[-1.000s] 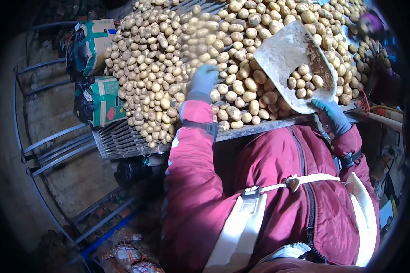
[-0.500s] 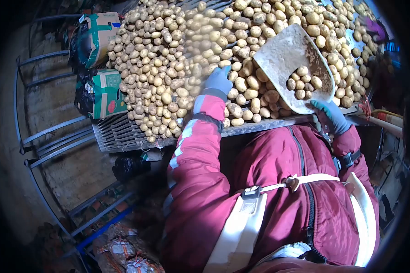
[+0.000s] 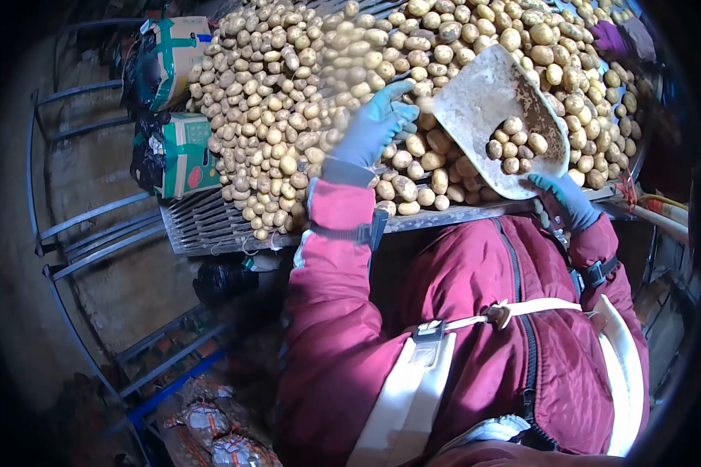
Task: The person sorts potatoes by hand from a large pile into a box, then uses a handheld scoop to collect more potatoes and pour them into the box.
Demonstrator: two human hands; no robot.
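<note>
My left hand (image 3: 372, 128), in a blue-grey glove, is over the heap of potatoes (image 3: 265, 117), its fingers apart and pointing right. Just beyond the fingertips is a blurred small potato (image 3: 426, 104), near the left rim of a worn, whitish scoop (image 3: 475, 97). Several small potatoes (image 3: 514, 145) lie together in the scoop's near right part. My right hand (image 3: 566, 199), gloved too, grips the scoop at its near edge; part of its fingers is hidden. Larger potatoes (image 3: 576, 117) surround the scoop.
The potatoes lie on a slatted metal table (image 3: 202, 226) with a front edge close to my body. Green-and-brown cardboard boxes (image 3: 185, 156) stand at its left, beside metal rails (image 3: 93, 206). Another person's purple-gloved hand (image 3: 611, 39) is at the far right. Filled bags (image 3: 210, 424) lie lower left.
My left hand has risen and turned right, its fingers opening toward the scoop. A blurred potato now shows by the scoop's rim. The purple-gloved hand has shifted left. My right hand stays at the scoop.
</note>
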